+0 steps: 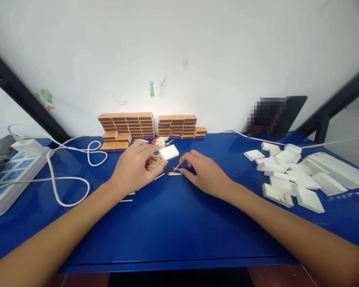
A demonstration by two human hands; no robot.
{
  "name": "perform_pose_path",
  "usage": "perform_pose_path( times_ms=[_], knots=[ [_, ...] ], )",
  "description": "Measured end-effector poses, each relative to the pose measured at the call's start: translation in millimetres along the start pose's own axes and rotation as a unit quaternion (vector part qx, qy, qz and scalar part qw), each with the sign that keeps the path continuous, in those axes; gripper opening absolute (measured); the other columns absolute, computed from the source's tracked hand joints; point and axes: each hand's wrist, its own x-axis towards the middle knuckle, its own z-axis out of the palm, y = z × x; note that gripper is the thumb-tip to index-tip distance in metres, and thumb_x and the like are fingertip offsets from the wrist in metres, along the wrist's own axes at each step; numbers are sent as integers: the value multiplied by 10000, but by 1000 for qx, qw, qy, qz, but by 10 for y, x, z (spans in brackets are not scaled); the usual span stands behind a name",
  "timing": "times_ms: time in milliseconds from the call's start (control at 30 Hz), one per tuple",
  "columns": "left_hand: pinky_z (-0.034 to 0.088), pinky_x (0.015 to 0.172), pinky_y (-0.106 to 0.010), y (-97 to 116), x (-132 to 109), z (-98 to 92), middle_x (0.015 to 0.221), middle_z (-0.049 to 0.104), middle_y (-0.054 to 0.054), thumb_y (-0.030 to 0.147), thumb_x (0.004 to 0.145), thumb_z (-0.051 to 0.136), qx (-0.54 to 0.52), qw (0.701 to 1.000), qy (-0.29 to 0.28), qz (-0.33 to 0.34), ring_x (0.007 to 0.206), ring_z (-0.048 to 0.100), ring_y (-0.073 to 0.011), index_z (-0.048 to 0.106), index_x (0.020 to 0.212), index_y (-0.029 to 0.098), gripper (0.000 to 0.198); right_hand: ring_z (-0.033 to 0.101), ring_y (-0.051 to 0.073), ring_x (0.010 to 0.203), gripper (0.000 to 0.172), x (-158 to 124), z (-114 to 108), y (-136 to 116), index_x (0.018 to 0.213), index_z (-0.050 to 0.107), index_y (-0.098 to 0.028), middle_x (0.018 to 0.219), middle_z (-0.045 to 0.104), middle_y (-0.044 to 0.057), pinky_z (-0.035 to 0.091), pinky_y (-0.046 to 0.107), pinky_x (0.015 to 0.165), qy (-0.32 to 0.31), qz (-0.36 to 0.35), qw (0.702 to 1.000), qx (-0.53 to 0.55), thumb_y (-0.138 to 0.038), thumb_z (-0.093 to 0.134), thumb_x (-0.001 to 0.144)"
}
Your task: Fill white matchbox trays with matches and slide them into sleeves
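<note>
Between the thumb and fingers of my left hand (137,161) is a small white matchbox tray (169,152), tilted, with its contents not visible from here. My right hand (205,172) is just to the right of it, lower down, thumb and index finger curled around the ends of a few red-tipped matches (175,173). Behind and under my left hand lies a loose pile of matches (153,161), partly hidden by that hand. A few stray matches (126,200) rest nearer me on the blue table.
Stacked matchboxes (126,126) stand against the wall, with a second stack (177,126) beside them. White trays (283,171) are heaped at right next to a white device (338,169). A power strip (13,175) and white cables (55,187) occupy the left of the table (167,235).
</note>
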Motion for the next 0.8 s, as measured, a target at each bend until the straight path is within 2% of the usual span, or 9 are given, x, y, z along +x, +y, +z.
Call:
perform_pose_path(
  times_ms=[67, 133, 233, 467, 633, 800],
  knots=[
    [579, 875, -445, -6, -2, 3, 1010, 785, -116, 372, 979, 719, 1, 1000, -4, -1, 950, 692, -284, 750, 1150, 132, 296, 599, 169, 815, 138, 12, 4, 31, 1165, 671, -220, 1088, 631, 46, 420, 308, 734, -4, -24, 1000, 3, -215, 663, 1027],
    [574, 882, -445, -12, -4, 6, 1016, 785, -114, 377, 979, 720, 0, 1000, -9, -3, 961, 692, -284, 750, 1153, 135, 300, 598, 168, 814, 82, 27, 4, 65, 1115, 680, -217, 1075, 627, 44, 422, 309, 736, -14, -32, 999, 5, -229, 646, 1041],
    [564, 899, -436, -15, -7, 11, 1025, 782, -108, 379, 974, 729, -4, 1000, -14, -4, 979, 691, -280, 751, 1164, 139, 306, 590, 170, 800, 61, 43, -4, 94, 1019, 675, -205, 1035, 642, 46, 417, 311, 724, -28, -20, 999, -6, -241, 636, 1050],
    [556, 896, -437, -29, -19, 16, 987, 773, -107, 401, 980, 718, 8, 999, -39, -6, 979, 684, -291, 756, 1143, 136, 313, 655, 206, 883, 124, 41, -67, 58, 1040, 650, -195, 1127, 684, 84, 424, 320, 745, -68, 1, 996, -50, -238, 547, 1094],
    [557, 905, -469, -66, -24, 16, 999, 776, -120, 403, 986, 712, 14, 996, -82, -1, 1007, 673, -316, 757, 1188, 119, 352, 637, 210, 874, 138, 30, -236, 154, 1004, 626, -199, 1093, 669, 82, 425, 328, 760, -38, -1, 998, -51, -227, 525, 1093],
    [578, 914, -470, -22, -24, 15, 1045, 779, -124, 387, 993, 725, -9, 995, -97, 24, 1014, 679, -303, 759, 1185, 113, 336, 584, 198, 846, 138, 3, -334, 165, 991, 592, -209, 1039, 644, 58, 425, 334, 767, 6, -46, 999, -2, -272, 532, 1099]
  ],
)
